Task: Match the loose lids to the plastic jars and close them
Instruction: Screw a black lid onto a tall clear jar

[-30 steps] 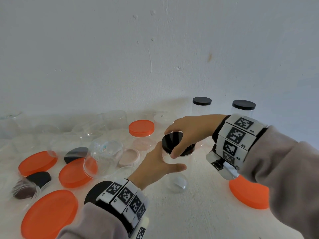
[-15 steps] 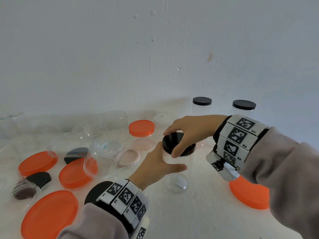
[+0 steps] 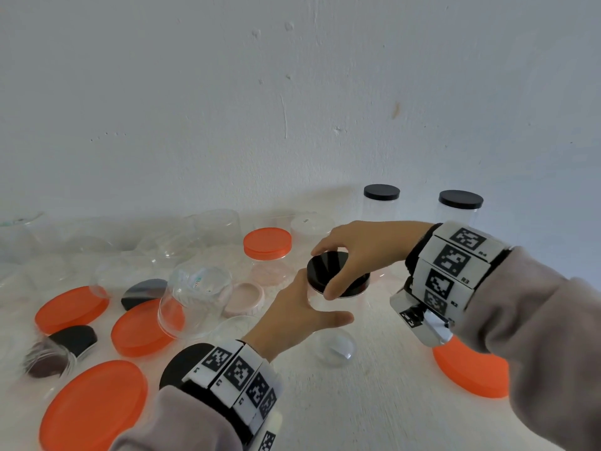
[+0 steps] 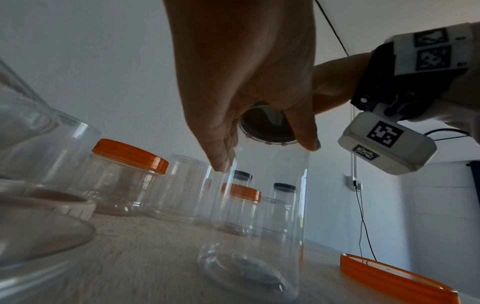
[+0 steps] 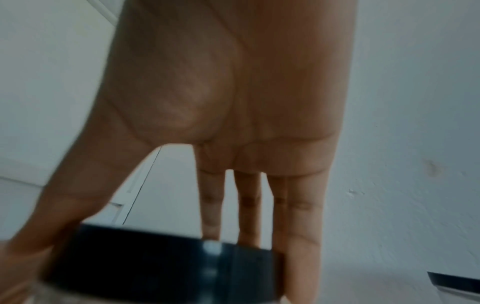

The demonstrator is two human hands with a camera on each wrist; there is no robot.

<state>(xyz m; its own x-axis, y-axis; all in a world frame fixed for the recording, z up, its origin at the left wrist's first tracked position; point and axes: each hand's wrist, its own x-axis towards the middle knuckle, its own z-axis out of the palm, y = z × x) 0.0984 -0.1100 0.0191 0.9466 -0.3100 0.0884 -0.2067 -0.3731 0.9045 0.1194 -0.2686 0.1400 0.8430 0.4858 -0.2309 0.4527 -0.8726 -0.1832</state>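
Clear plastic, smooth and round: tall jar [image 3: 328,320] upright at centre of the head view, on a pale, slightly rough table [image 3: 374,411]. Glossy black lid [image 3: 328,271] sitting on the jar mouth, flat disc with a short straight rim; whether fully screwed down cannot be told.

Right hand [image 3: 367,252] arched over the lid from the right, thumb on the near rim, fingers [image 5: 296,236] on the far rim, grasping the lid. Left hand [image 3: 292,317] wrapped around the upper jar wall from the left, thumb across the front, fingers [image 4: 221,156] pressed on the clear wall, holding the jar.

Crowded to the left of frame: flat orange lids [image 3: 133,327], dark lids [image 3: 143,289], one clear jar tipped [image 3: 195,304] over an orange lid, a small pinkish lid [image 3: 244,299] just beside it. Behind, an orange-capped jar [image 3: 267,252] near the held one. At upper right, two black-capped jars [image 3: 381,203] standing by the wall [image 3: 292,92], well apart from the hands. One more orange lid [image 3: 471,369] under the right wrist, at lower right. Bare table at the bottom centre of frame, between the two sleeves, free room there.
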